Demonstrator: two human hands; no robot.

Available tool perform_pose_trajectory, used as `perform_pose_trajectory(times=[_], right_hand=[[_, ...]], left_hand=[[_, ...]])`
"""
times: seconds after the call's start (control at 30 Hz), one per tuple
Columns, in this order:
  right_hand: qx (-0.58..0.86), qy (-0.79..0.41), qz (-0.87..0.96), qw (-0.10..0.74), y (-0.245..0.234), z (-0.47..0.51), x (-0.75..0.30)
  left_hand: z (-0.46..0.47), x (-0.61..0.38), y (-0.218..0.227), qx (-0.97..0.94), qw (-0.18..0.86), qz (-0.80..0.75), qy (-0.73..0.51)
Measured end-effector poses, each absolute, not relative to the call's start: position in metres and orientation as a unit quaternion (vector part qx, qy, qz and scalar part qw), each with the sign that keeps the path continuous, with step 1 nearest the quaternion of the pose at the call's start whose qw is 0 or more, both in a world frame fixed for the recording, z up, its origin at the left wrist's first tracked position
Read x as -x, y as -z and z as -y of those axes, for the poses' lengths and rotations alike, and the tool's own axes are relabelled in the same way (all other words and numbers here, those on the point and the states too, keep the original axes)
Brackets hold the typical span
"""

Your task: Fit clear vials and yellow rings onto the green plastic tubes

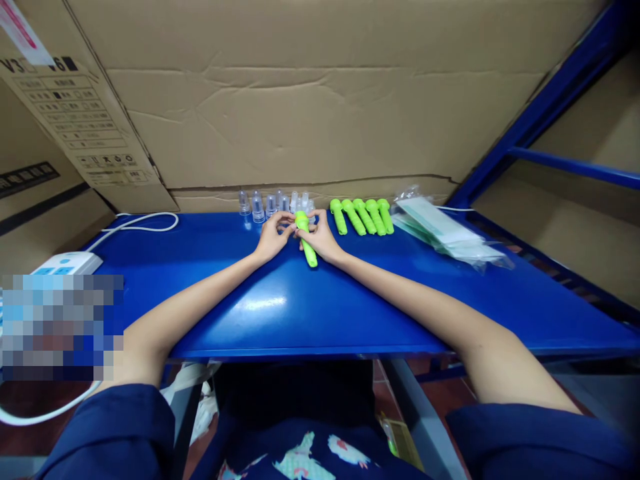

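Observation:
Between my two hands is a lime-green plastic handle with a rounded head (309, 253), its head pointing away from me and its narrow end towards me. My right hand (325, 240) is closed around its upper part from the right. From the left, the fingers of my left hand (275, 237) pinch at its head; the exact contact is partly hidden. Just behind my hands stand several clear plastic caps (258, 208) and a few smaller translucent pieces (305, 200). Several more lime-green handles (367, 217) lie in a row to the right.
Clear plastic bags with pale green-and-white contents (445, 230) lie right of the row. A white power strip (67, 263) with a white cable (150, 223) sits at the left. Cardboard (320, 120) walls the back of the blue table (300, 327); a blue metal frame (530, 113) rises at right.

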State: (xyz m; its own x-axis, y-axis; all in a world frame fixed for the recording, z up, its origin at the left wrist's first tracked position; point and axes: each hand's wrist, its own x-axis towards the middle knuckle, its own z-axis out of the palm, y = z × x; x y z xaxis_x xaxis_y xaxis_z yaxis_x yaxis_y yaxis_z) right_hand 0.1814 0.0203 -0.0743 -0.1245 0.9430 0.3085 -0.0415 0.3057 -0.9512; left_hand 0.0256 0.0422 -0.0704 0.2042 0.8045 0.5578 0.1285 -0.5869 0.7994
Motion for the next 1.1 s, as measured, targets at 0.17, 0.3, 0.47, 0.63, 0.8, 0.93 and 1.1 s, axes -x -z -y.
perform_pose_trajectory(times=[0.17,0.3,0.47,0.63,0.8,0.93,1.1], right_hand=[[0.381,-0.454,0.602,0.534,0.072,-0.018,-0.182],[0.378,-0.446,0.613,0.532,0.070,-0.016,-0.181],[0.394,-0.402,0.601,0.567,0.073,-0.018,-0.181],[0.389,-0.354,0.597,0.606,0.056,-0.023,-0.195],[0.394,-0.306,0.595,0.629,0.025,-0.036,-0.231],[0.456,-0.228,0.594,0.622,0.023,-0.061,-0.271],[0.538,-0.154,0.568,0.603,0.041,-0.089,-0.313]], left_hand=[[-0.045,-0.023,0.070,-0.695,0.349,-0.333,-0.532],[-0.046,-0.024,0.070,-0.668,0.380,-0.336,-0.544],[-0.042,-0.029,0.067,-0.637,0.424,-0.341,-0.546],[-0.038,-0.030,0.063,-0.657,0.425,-0.339,-0.523],[-0.039,-0.028,0.063,-0.675,0.403,-0.351,-0.509],[-0.035,-0.027,0.065,-0.736,0.315,-0.347,-0.489],[-0.022,-0.025,0.055,-0.868,0.074,-0.326,-0.367]])
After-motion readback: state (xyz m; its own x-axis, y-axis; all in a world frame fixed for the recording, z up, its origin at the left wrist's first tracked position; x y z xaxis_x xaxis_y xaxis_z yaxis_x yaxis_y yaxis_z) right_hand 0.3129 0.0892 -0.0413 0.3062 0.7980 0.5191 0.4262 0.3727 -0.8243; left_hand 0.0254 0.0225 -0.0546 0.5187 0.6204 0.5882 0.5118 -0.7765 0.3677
